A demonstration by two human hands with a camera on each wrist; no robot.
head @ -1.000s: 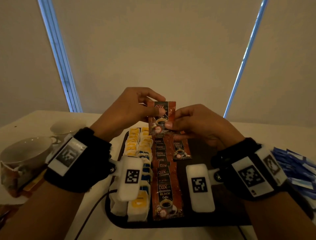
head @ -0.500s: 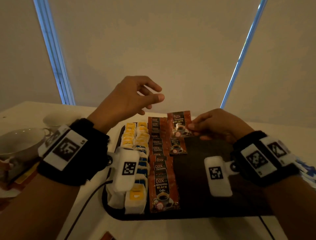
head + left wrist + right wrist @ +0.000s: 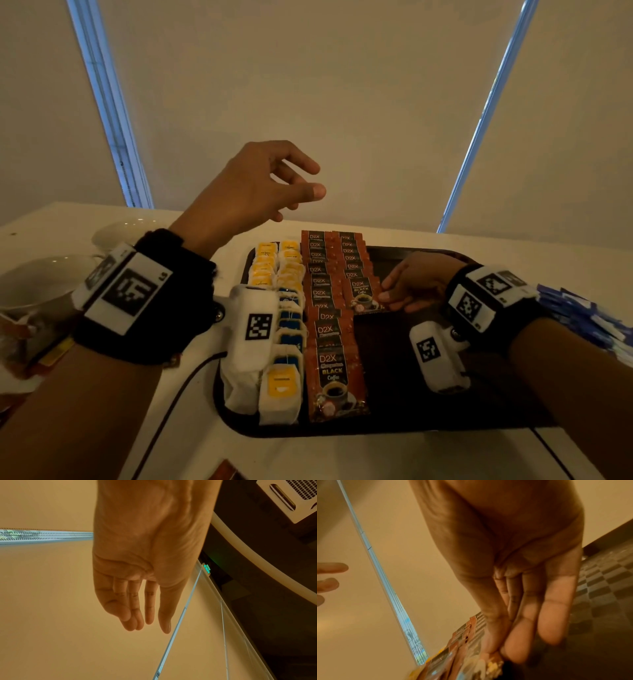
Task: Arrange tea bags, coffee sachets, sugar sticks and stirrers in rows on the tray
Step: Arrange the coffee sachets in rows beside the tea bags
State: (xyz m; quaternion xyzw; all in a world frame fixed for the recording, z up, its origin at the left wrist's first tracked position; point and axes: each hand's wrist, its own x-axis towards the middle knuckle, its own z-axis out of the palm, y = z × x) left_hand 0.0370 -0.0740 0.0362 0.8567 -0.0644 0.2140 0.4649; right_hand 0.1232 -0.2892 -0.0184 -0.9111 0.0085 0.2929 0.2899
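Above tray [image 3: 404, 425], L hand [image 3: 255, 192] (fingers loose)

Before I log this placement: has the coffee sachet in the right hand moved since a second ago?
Yes. The coffee sachet came down from above the tray onto the second coffee row, pinched by the right hand.

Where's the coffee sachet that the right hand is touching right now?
In the head view the coffee sachet lies on the tray, nearest in the second coffee row, right of the longer coffee row, with the right hand pinching its right edge.
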